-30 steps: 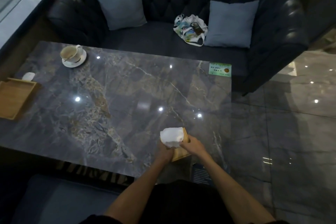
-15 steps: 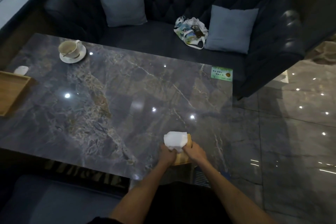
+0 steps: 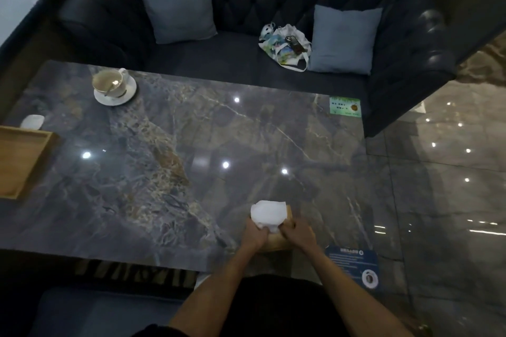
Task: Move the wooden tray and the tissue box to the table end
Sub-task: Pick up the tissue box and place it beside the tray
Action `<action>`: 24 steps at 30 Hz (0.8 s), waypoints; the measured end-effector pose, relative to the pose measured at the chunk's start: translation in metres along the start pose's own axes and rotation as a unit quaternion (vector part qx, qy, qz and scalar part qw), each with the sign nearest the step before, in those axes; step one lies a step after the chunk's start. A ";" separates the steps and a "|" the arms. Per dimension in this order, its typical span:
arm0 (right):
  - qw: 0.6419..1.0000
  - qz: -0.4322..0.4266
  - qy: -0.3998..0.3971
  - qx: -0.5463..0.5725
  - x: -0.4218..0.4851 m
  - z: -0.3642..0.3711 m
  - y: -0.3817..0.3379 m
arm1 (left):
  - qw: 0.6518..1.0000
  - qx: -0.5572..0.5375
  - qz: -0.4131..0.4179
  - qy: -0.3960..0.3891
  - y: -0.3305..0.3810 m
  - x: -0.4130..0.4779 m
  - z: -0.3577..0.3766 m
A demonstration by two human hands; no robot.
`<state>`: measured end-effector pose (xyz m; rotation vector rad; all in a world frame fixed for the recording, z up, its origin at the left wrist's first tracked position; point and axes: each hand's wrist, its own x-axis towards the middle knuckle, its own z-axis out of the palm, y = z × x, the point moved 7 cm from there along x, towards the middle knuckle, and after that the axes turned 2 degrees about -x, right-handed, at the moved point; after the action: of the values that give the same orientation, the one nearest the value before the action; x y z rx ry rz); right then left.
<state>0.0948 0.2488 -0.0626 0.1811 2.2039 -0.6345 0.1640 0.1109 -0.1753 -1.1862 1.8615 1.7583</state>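
Observation:
The wooden tissue box stands at the near edge of the dark marble table, with a white tissue bunched out of its top. My left hand grips the box's left side and my right hand grips its right side; both cover most of the box. The wooden tray lies flat at the table's far left end, partly cut off by the frame edge.
A cup on a saucer with a spoon sits at the table's back left. A small white object lies behind the tray. A green card marks the back right corner. A dark sofa with cushions and a bag stands behind.
My hands stay on the tissue box at the near table edge, closing in a little tighter around it. The view has shifted slightly.

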 end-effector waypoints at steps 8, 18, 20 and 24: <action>0.998 -0.044 -0.037 0.020 -0.034 0.103 -0.077 | 0.999 -0.001 -0.006 0.032 -0.005 -0.038 -0.141; 0.981 -0.160 -0.106 0.012 -0.026 0.209 -0.135 | 0.968 -0.120 -0.082 0.206 -0.056 -0.060 -0.249; 0.978 -0.185 -0.100 0.005 -0.025 0.215 -0.144 | 0.963 -0.126 -0.063 0.231 -0.060 -0.063 -0.257; 0.978 -0.195 -0.071 0.024 -0.048 0.208 -0.167 | 0.950 -0.182 -0.068 0.244 -0.063 -0.071 -0.264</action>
<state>0.2117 0.0050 -0.0755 -0.2732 2.1000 -0.8859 0.3336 -0.1050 -0.1157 -1.9932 1.6714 1.9064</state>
